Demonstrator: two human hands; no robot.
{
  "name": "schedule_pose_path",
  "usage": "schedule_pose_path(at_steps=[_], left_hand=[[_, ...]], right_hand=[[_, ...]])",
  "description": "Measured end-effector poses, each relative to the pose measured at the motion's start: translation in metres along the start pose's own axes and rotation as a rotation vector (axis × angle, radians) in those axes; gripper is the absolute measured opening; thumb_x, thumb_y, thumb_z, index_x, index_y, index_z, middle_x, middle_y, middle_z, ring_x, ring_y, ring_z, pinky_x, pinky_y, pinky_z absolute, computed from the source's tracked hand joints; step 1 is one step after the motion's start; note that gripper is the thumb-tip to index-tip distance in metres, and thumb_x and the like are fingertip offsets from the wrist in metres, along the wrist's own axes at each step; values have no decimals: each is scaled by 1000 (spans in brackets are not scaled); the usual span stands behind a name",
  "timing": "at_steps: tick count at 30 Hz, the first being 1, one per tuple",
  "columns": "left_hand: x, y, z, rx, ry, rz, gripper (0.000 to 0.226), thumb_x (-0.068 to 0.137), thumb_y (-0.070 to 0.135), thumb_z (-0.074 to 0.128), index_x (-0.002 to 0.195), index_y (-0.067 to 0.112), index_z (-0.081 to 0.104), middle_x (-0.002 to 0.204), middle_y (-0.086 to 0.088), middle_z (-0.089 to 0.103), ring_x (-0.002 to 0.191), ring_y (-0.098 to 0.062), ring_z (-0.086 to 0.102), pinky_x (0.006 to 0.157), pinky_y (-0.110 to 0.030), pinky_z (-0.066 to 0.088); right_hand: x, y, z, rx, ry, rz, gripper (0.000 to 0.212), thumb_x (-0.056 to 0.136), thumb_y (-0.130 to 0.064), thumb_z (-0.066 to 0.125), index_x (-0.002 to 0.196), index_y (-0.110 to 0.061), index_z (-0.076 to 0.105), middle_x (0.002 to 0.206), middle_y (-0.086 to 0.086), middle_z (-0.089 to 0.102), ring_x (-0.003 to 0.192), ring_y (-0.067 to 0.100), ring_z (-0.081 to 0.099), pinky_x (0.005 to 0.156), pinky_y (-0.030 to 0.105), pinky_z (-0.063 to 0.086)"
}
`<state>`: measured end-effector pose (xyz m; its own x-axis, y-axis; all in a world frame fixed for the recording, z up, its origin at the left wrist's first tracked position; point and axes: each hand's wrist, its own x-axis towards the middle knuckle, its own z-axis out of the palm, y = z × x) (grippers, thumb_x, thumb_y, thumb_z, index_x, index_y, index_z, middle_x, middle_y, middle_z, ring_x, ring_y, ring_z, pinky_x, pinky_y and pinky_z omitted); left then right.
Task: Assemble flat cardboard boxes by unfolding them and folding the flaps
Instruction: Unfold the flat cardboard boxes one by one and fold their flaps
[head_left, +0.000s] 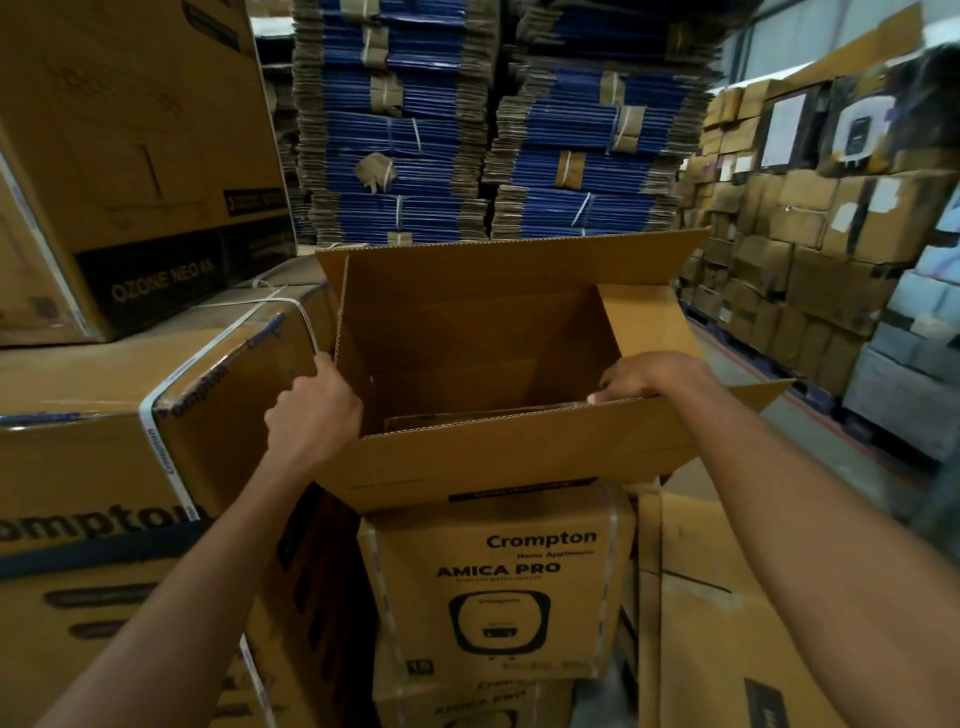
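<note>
An opened brown cardboard box (498, 457) stands in front of me on top of a sealed Crompton box (498, 582). Its far flap (509, 270) stands upright and the near flap leans toward me. My left hand (311, 410) grips the box's left side flap at the near left corner. My right hand (649, 376) rests over the near rim on the right, fingers curled down inside the box. The right side flap (649, 322) stands up beside that hand. The inside of the box looks bare; its bottom is mostly hidden.
Strapped Crompton cartons (130, 441) crowd my left, with an Ozone Neo box (130, 156) above them. Tall bundles of flat blue-edged cardboard (493, 130) rise behind. Stacked brown boxes (805, 260) line the right wall. Flat cardboard (727, 623) lies at lower right.
</note>
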<state>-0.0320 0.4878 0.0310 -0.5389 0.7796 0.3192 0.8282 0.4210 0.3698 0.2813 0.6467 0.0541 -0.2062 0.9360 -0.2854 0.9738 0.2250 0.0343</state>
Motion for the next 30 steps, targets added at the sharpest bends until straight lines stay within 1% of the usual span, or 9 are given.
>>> schedule_pose_path(at_steps=[4, 6, 8, 13, 18, 22, 25, 27, 30], left_hand=[[0, -1, -2, -13, -11, -8, 47, 108, 24, 40, 150, 7, 29, 90, -8, 51, 80, -25, 54, 79, -48, 50], [1, -3, -2, -20, -6, 0, 45, 107, 23, 38, 148, 6, 31, 96, -12, 56, 80, -26, 55, 76, -47, 49], [0, -5, -2, -30, -1, 5, 43, 107, 22, 37, 147, 5, 32, 92, -10, 56, 74, -24, 53, 73, -46, 46], [2, -4, 0, -44, 3, 30, 41, 107, 21, 37, 145, 6, 34, 83, -5, 49, 70, -21, 50, 73, -46, 44], [5, -4, 0, -71, -11, 26, 44, 107, 22, 37, 148, 8, 31, 95, -10, 55, 82, -28, 58, 81, -49, 51], [5, -4, -3, -161, -35, 2, 43, 107, 19, 37, 149, 13, 28, 92, -9, 58, 74, -25, 62, 60, -39, 52], [6, -4, -8, -244, -81, -6, 48, 107, 17, 38, 153, 15, 22, 103, -15, 62, 74, -26, 63, 62, -41, 55], [6, -5, -12, -270, -113, -3, 49, 106, 14, 40, 152, 14, 25, 106, -16, 62, 77, -27, 65, 60, -38, 55], [-2, -2, -18, -254, -153, 40, 50, 107, 13, 39, 154, 13, 25, 105, -15, 60, 75, -22, 63, 52, -27, 47]], right_hand=[[-11, -5, -6, -106, 129, 119, 46, 101, -47, 51, 139, -21, 56, 132, 4, 60, 120, 28, 58, 96, 43, 49], [-21, -3, -11, -209, 236, 137, 28, 99, -36, 51, 117, -21, 67, 104, -1, 66, 96, 20, 64, 82, 38, 49], [-32, 9, -17, -225, 305, 168, 17, 98, -34, 57, 97, -21, 68, 89, -3, 66, 82, 14, 62, 81, 38, 46], [-55, 63, -31, -143, 578, 338, 20, 98, -38, 59, 96, -17, 57, 83, 5, 56, 79, 23, 57, 78, 39, 43], [-66, 77, -22, 91, 666, 409, 27, 99, -34, 61, 85, -14, 49, 81, 8, 52, 78, 25, 54, 82, 43, 49], [-102, -2, 10, 355, 839, 118, 40, 104, -49, 46, 111, -12, 62, 70, -2, 54, 57, 11, 52, 65, 33, 48], [-124, -74, 53, 567, 624, -23, 71, 98, -72, 29, 147, -22, 41, 73, -7, 60, 61, 10, 62, 71, 32, 55], [-119, -101, 76, 583, 525, -62, 77, 96, -74, 25, 155, -25, 27, 64, -8, 55, 48, 6, 55, 64, 31, 54], [-100, -106, 80, 625, 634, -17, 80, 97, -73, 27, 153, -15, 34, 61, -7, 51, 41, 4, 45, 47, 24, 44]])
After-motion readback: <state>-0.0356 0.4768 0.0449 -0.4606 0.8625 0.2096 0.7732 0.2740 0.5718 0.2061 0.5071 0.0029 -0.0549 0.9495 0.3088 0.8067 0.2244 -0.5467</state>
